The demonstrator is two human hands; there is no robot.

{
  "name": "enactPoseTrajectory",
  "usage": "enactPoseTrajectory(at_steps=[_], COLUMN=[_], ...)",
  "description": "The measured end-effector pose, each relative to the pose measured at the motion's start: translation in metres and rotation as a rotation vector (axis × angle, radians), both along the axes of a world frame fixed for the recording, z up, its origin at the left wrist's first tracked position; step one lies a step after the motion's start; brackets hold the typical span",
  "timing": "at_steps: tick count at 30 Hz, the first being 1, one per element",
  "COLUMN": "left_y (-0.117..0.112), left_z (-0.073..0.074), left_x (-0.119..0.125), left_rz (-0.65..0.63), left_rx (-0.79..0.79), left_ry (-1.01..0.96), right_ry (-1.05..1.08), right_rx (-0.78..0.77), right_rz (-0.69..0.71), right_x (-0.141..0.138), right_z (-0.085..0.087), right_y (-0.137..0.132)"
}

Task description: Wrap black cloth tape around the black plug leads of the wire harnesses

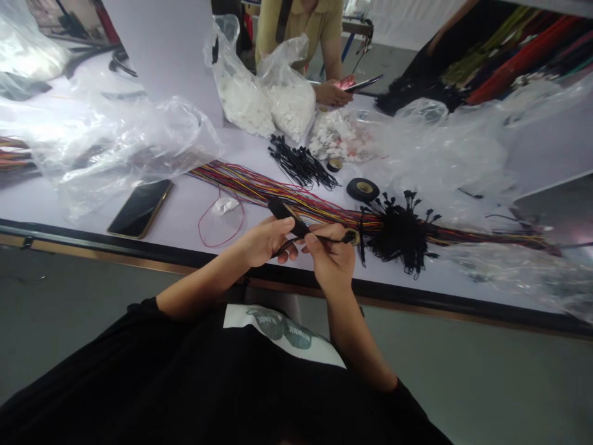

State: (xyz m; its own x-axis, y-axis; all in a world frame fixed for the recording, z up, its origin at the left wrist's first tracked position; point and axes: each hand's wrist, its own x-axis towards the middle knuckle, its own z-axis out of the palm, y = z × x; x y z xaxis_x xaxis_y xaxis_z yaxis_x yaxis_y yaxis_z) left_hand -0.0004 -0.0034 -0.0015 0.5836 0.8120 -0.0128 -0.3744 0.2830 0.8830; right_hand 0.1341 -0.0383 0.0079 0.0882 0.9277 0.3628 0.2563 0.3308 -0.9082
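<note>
My left hand [269,240] is closed around a roll of black tape [278,209], tilted up on its edge. A short black cable [283,247] runs from under my left fingers toward the right hand. With thumb and fingers pinched, my right hand [332,262] grips this cable close to the roll. The cable's dark end [348,237] sticks out past the right fingers. Beyond both hands lies a long bundle of red, yellow and black wires [259,188]. Whether tape is wrapped on the cable cannot be made out.
Right of my hands is a heap of black cables with connectors [403,232]. Another black tape roll [362,190] and more black cables [303,162] lie behind. A phone [140,209], plastic bags of white parts [290,102] and a person [301,31] holding a device are around.
</note>
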Motion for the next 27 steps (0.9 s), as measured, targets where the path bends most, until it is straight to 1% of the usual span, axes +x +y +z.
enactPoseTrajectory(at_steps=[1,3,5,6,7,8,10,11,12,13,15,16,17,20,22,24,27], left_y=[0.0,-0.002,-0.007,-0.009,-0.011,-0.012,-0.012,-0.01,-0.009,-0.007,-0.004,-0.003,-0.003,-0.004,-0.008,-0.012,-0.013], left_z=[-0.001,-0.003,-0.002,0.0,0.002,0.004,0.008,0.009,0.009,0.008,0.006,0.004,0.003,0.0,-0.002,-0.004,-0.007], left_x=[-0.001,-0.003,-0.008,-0.011,-0.015,-0.019,-0.024,-0.024,-0.022,-0.019,-0.011,-0.006,-0.002,0.005,0.007,0.009,0.009], left_rz=[-0.006,0.078,0.168,0.18,0.154,0.089,-0.08,-0.116,-0.086,0.001,0.248,0.346,0.407,0.459,0.48,0.505,0.547], left_rx=[0.022,0.127,0.307,0.409,0.507,0.589,0.662,0.656,0.637,0.618,0.625,0.653,0.691,0.762,0.748,0.652,0.351], left_ry=[0.008,0.058,0.145,0.189,0.228,0.26,0.294,0.313,0.341,0.384,0.496,0.549,0.589,0.616,0.577,0.499,0.291], right_ry=[0.057,0.223,0.373,0.401,0.391,0.349,0.21,0.135,0.066,0.01,-0.068,-0.096,-0.12,-0.197,-0.249,-0.276,-0.281], right_rx=[-0.025,-0.096,-0.167,-0.19,-0.198,-0.189,-0.136,-0.097,-0.056,-0.013,0.064,0.087,0.098,0.049,0.01,0.007,0.052], right_rz=[-0.005,-0.006,-0.009,-0.013,-0.021,-0.028,-0.033,-0.029,-0.02,-0.013,-0.012,-0.027,-0.053,-0.102,-0.103,-0.119,-0.163], right_x=[0.0,0.002,0.005,0.007,0.01,0.012,0.017,0.018,0.018,0.018,0.016,0.015,0.013,0.01,0.009,0.009,0.009], right_z=[-0.001,-0.002,-0.002,-0.002,-0.002,-0.002,0.0,0.002,0.003,0.005,0.009,0.01,0.011,0.01,0.008,0.006,0.005], right_y=[0.002,0.007,0.013,0.015,0.017,0.017,0.016,0.014,0.012,0.009,0.004,0.003,0.001,-0.001,-0.001,0.0,-0.001])
